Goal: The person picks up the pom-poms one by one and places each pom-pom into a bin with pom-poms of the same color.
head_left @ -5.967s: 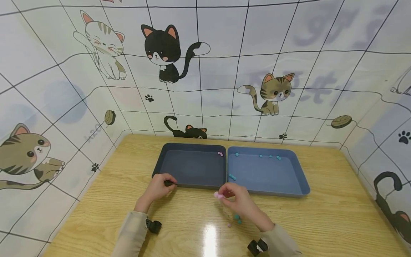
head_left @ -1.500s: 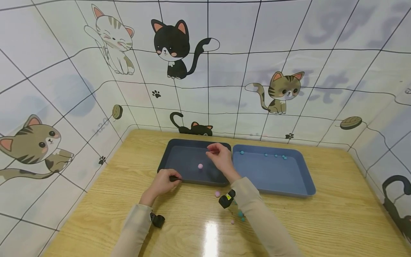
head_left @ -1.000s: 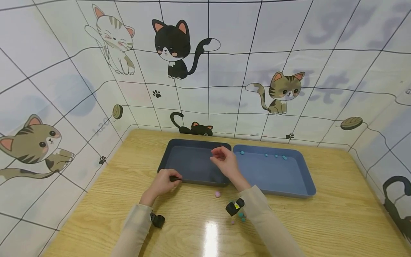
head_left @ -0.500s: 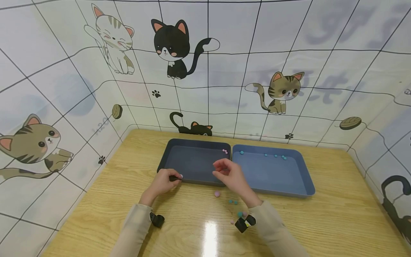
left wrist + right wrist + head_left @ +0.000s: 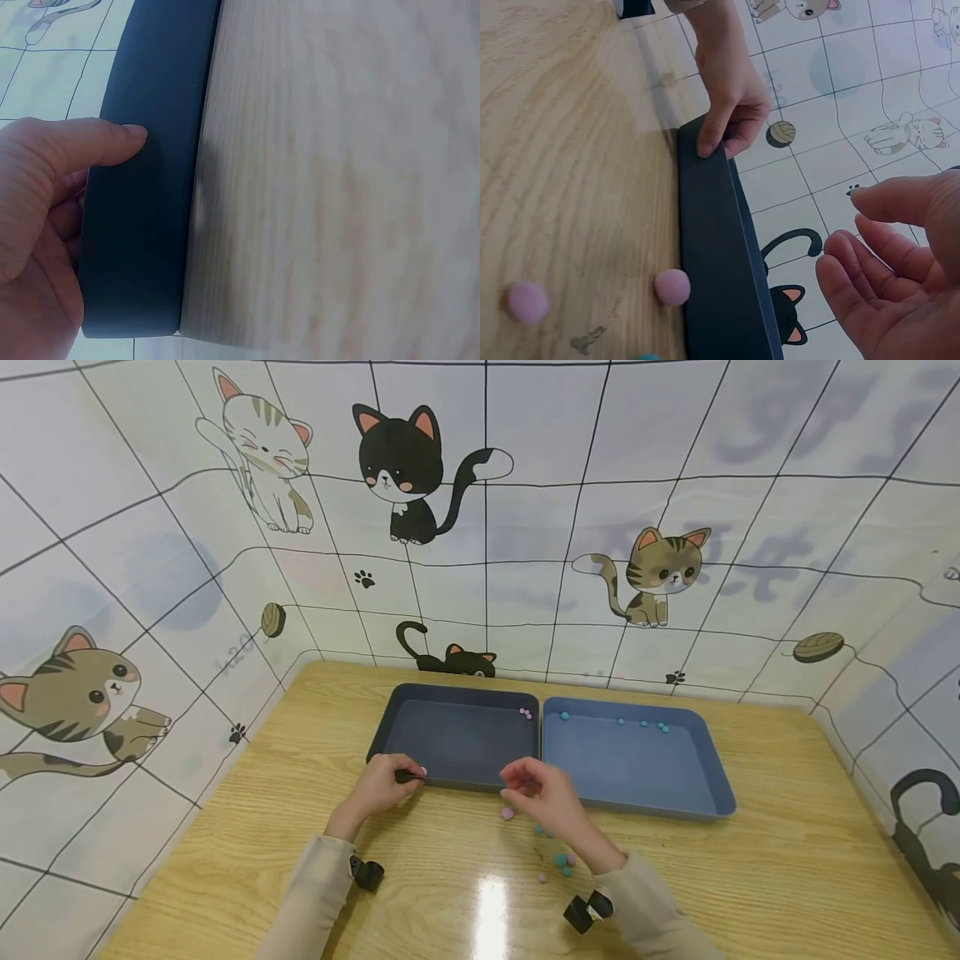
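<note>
The right hand (image 5: 545, 795) has drawn back towards the near edge of the dark tray (image 5: 450, 728), fingers relaxed around nothing; the left hand (image 5: 382, 787) grips that tray's near-left corner. A pink ball (image 5: 423, 772) (mid-tray moments ago) now lies inside beside the left hand, while loose balls (image 5: 561, 860) remain on the table (image 5: 420, 893).

The left sleeve (image 5: 303, 893) and right sleeve (image 5: 651, 906) were 2 of a kind, long and plain beige, ending near the wrists and leaving the left hand (image 5: 382, 787) and right hand (image 5: 551, 797) bare. 1 small, blocky black camera sat at each sleeve's end: the left camera (image 5: 368, 875), and the right camera (image 5: 579, 916), which bore a pale patch.
</note>
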The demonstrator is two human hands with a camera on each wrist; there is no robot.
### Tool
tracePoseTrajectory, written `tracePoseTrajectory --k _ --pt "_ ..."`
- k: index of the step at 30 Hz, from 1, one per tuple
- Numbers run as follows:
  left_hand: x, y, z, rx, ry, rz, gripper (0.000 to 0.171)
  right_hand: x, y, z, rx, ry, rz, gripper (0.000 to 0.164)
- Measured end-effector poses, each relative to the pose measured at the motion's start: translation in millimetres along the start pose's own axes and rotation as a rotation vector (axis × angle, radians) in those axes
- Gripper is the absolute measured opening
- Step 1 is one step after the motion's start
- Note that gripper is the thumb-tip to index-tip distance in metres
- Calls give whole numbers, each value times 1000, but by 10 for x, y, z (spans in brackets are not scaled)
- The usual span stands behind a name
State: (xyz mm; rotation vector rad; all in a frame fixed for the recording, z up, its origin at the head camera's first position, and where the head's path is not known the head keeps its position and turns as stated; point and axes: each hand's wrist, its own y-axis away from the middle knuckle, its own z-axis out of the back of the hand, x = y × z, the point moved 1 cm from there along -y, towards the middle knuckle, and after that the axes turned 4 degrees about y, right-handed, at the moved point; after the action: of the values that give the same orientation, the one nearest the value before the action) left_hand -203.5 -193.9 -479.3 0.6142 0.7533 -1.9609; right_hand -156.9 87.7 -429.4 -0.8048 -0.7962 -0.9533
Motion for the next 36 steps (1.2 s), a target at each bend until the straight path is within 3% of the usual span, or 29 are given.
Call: tracePoseTrajectory --k 5,18,28,36 --pt "-8 0 3 -2 2 -4 10 -78 84 -25 41 -9 -3 17" --pt "-9 3 3 -1 11 -5 10 -207 214 -89 97 102 79 8" --pt "0 4 3 -12 10 -18 10 -300 254 -145 96 238 187 19" --pt "6 2 0 3 -1 4 9 -313 234 -181 134 345 159 23"
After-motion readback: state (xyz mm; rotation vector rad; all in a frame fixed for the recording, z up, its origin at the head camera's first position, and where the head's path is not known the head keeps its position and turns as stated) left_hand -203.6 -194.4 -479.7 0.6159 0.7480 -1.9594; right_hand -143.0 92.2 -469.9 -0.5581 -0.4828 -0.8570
